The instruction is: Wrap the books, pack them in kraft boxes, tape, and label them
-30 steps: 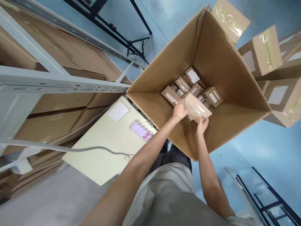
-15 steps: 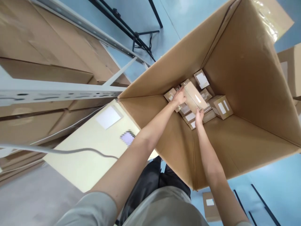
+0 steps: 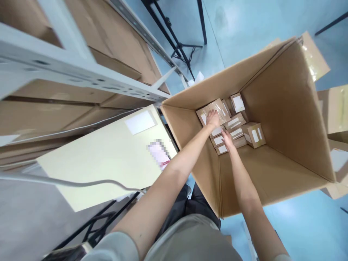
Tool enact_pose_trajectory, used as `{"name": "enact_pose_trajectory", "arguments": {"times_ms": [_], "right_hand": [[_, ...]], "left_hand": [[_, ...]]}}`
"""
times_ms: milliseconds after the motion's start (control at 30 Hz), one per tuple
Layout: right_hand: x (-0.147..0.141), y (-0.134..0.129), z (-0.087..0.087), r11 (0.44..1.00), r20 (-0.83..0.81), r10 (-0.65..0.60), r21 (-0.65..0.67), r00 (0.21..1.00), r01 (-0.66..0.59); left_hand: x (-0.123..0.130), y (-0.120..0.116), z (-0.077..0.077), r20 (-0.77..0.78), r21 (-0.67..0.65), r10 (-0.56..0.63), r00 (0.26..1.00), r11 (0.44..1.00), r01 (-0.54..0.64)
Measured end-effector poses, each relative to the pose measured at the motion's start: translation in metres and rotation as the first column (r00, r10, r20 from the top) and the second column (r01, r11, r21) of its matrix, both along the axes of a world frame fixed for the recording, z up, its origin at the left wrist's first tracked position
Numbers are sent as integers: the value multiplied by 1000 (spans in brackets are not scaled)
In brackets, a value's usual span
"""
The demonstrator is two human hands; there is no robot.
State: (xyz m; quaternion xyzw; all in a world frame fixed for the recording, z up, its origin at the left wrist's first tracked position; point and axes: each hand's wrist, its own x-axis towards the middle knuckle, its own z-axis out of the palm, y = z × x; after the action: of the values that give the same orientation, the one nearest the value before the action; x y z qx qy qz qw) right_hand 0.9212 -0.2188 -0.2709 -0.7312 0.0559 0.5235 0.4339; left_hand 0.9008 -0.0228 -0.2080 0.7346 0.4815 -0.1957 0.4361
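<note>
A large open cardboard carton (image 3: 244,188) holds several small brown boxes at its bottom, many with white labels. My left hand (image 3: 213,119) lies with fingers spread on top of a taped small box (image 3: 219,107) near the carton's far-left wall. My right hand (image 3: 227,139) is beside that box, fingers stretched out by the labelled boxes (image 3: 234,121) in the middle; whether the fingertips touch them is hard to tell. One labelled box (image 3: 237,103) sits in the far corner. Another box with two label strips (image 3: 255,135) stands right of the group.
Left of the carton is a pale tabletop (image 3: 108,156) with a white sheet (image 3: 140,122) and a blurred-out item (image 3: 159,153). A metal rack (image 3: 108,79) with cardboard boxes runs along the left. More boxes (image 3: 337,108) stand at the right, and a black tripod (image 3: 181,47) is behind.
The box that both hands held tilted is down among the others. My left hand now rests flat on top of the boxes, and my right hand has come off its near end. The view has shifted.
</note>
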Motion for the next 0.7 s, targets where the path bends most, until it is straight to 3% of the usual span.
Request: {"name": "enact_pose_trajectory", "arguments": {"times_ms": [100, 200, 300, 400, 467, 533, 633, 700], "right_hand": [[-6, -5, 58, 998, -77, -6, -62, 997, 1], [-15, -9, 122, 1000, -37, -7, 5, 999, 7], [-26, -16, 191, 988, -4, 45, 149, 999, -44], [-46, -22, 261, 940, 76, 153, 295, 985, -169], [-69, -22, 307, 892, 169, 221, 364, 961, -269], [-105, -20, 352, 827, 261, 284, 420, 922, -374], [-181, -17, 413, 694, 345, 407, 485, 846, -532], [-240, -19, 447, 574, 376, 504, 527, 778, -627]], "left_hand": [[-18, -32, 68, 105, 14, 63, 992, 998, -64], [-55, -62, 142, 311, 53, 125, 942, 987, -149], [-116, -89, 212, 515, 79, 219, 829, 950, -301], [-196, -111, 274, 646, 110, 289, 706, 881, -461], [-259, -124, 311, 714, 130, 335, 615, 800, -586], [-327, -140, 345, 781, 125, 378, 497, 685, -717], [-432, -178, 386, 871, 82, 399, 288, 460, -884], [-498, -215, 404, 908, 46, 387, 161, 289, -956]]}}
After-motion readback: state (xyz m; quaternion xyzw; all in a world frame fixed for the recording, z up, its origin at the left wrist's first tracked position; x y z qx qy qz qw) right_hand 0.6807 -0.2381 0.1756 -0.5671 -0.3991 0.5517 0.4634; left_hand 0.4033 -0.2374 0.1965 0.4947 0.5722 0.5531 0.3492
